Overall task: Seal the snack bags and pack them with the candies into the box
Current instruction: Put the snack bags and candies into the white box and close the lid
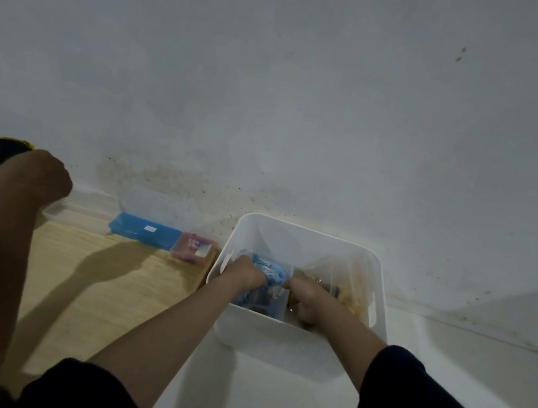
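Both hands are down inside the one white box (293, 342) standing on the pale counter (266, 407) by the wall. The left hand (244, 273) has its fingers closed on a blue snack bag (268, 273); the right hand (307, 301) grips its other side. One clear bag (350, 277) of yellow candies sits in the box's right half. A second person's two hands (27, 177) hold a dark bag (2, 149) at far left. Two small cases, blue (144, 231) and pink (194, 248), lie on the wooden board (104, 284).
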